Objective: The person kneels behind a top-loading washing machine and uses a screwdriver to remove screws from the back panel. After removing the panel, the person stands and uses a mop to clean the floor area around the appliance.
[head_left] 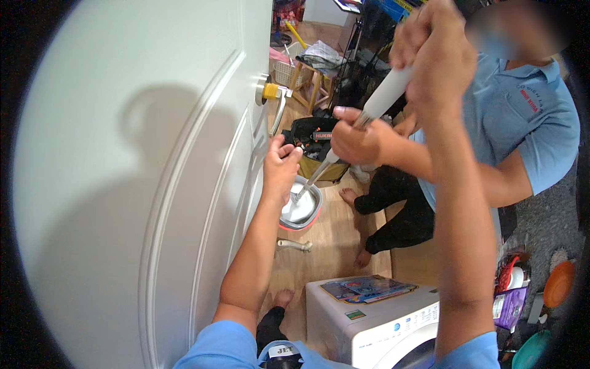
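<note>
A mop with a white grip and metal pole slants down into a grey bucket with a red lower part. Something white fills the bucket's middle around the pole's lower end. My right hand, raised high, is closed around the upper end of the mop handle. My left hand is open, its fingers loosely bent, above the bucket's left side and apart from the pole. A co-worker's hand grips the pole lower down, just below the white grip.
A white door with a lever handle fills the left side. The co-worker in a blue shirt sits at right. A white washing machine stands below. A tool bag, a pale pipe piece and a wooden stool are around.
</note>
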### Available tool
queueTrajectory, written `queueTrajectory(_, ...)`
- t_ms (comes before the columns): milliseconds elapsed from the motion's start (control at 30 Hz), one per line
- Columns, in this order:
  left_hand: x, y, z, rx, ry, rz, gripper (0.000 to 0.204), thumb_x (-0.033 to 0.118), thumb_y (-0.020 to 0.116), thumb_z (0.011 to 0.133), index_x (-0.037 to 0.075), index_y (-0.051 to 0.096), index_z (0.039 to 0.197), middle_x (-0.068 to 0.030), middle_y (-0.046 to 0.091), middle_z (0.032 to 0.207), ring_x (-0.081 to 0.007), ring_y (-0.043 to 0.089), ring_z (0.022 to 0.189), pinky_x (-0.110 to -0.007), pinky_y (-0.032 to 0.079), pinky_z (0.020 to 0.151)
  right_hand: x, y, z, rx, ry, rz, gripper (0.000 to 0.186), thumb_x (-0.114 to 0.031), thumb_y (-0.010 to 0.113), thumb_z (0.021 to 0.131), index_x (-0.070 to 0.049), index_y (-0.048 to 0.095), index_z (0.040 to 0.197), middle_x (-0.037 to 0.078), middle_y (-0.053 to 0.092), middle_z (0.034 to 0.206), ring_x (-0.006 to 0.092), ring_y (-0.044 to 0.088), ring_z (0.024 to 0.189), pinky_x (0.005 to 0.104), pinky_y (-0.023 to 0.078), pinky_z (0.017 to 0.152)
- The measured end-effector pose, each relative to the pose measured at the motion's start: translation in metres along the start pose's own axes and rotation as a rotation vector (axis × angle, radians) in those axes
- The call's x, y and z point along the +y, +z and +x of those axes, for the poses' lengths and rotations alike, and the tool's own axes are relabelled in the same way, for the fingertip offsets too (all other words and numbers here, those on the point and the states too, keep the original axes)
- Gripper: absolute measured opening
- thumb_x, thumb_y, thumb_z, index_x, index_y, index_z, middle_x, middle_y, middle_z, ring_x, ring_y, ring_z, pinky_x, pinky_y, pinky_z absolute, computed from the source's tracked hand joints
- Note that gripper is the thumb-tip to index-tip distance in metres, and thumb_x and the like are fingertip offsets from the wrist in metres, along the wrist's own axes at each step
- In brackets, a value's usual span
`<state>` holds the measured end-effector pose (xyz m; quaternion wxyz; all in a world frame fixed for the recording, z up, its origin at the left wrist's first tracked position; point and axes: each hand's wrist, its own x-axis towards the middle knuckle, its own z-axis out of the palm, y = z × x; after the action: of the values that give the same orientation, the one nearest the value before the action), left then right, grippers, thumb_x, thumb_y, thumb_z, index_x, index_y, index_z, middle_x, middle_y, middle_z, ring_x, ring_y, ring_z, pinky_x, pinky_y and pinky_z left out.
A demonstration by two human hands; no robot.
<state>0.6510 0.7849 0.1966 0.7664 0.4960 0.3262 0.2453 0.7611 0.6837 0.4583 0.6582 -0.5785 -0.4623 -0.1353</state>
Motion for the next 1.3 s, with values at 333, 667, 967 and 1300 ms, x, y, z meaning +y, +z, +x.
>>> queueTrajectory(333,0.083,0.039,-0.020,-0.406,0.967,0.521,0.103,0.042,0.081,0.084,0.000,0.022,0.158,-0.0268,0.048,0.145,-0.0399,0.030,0.149,-0.048,0.029,0.121,0.040,0.010,0.027,0.163,0.034,-0.083,0.038,-0.025,0.057,0.104,-0.007,0.053,0.070,0.004,0.051,0.056,0.0142,0.051,0.047,0.0303,0.044,0.046)
queueTrajectory(667,0.155,0.101,-0.044,-0.223,0.911,0.238,0.123,0.070,0.079,0.075,-0.006,0.026,0.155,-0.0339,0.044,0.147,-0.0449,0.040,0.143,-0.050,0.035,0.117,-0.029,-0.039,0.052,0.089,0.133,0.142,0.032,-0.022,0.059,0.099,-0.007,0.053,0.071,0.006,0.050,0.057,0.0169,0.052,0.047,0.0325,0.047,0.047)
queueTrajectory(967,0.130,0.086,-0.024,-0.358,0.797,0.361,0.107,0.050,0.089,0.073,0.000,0.038,0.152,-0.0280,0.053,0.143,-0.0406,0.055,0.131,-0.046,0.047,0.107,0.062,-0.021,-0.024,0.221,0.062,-0.088,0.040,-0.026,0.053,0.106,-0.007,0.051,0.071,0.003,0.047,0.055,0.0142,0.048,0.042,0.0298,0.042,0.042)
queueTrajectory(1300,0.127,0.097,-0.036,-0.606,0.676,0.447,0.100,0.026,0.089,0.077,0.003,0.032,0.156,-0.0236,0.059,0.134,-0.0332,0.065,0.119,-0.042,0.056,0.095,0.034,-0.027,-0.015,0.029,0.267,0.181,0.041,-0.030,0.055,0.107,-0.010,0.055,0.071,0.000,0.050,0.054,0.0098,0.046,0.041,0.0257,0.036,0.039)
